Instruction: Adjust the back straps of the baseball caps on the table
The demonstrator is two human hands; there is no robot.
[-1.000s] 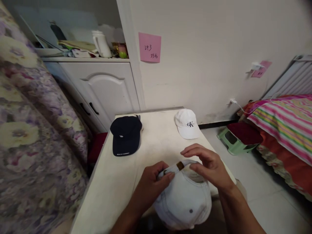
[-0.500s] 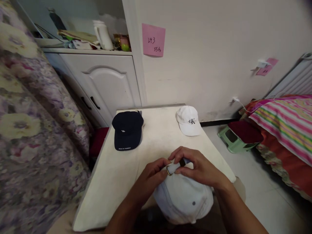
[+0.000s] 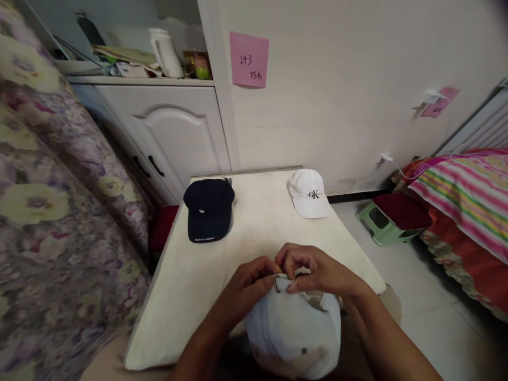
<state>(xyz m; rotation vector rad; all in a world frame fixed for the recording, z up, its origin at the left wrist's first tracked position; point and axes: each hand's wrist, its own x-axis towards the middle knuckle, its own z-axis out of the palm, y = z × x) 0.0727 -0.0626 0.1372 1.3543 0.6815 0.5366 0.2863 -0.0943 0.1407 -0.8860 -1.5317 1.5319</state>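
Observation:
A pale light-blue cap (image 3: 293,328) lies crown-up at the near edge of the white table (image 3: 257,233), its back facing away from me. My left hand (image 3: 248,283) pinches the cap's back strap beside a small metal buckle (image 3: 277,283). My right hand (image 3: 317,272) has its fingers curled and pinched on the same strap just right of the buckle. Farther back on the table rest a dark navy cap (image 3: 208,209) on the left and a white cap with a black logo (image 3: 308,193) on the right, both apart from my hands.
A floral curtain (image 3: 47,211) hangs at the left. A white cupboard (image 3: 170,132) with a jug and clutter on top stands behind the table. A pink note (image 3: 248,59) is on the wall. A green stool (image 3: 383,219) and a striped bed (image 3: 464,196) are at the right.
My right hand came down from a loose open pose onto the strap and closed on it. Both hands have drawn together at the buckle, and the cap has shifted slightly toward me.

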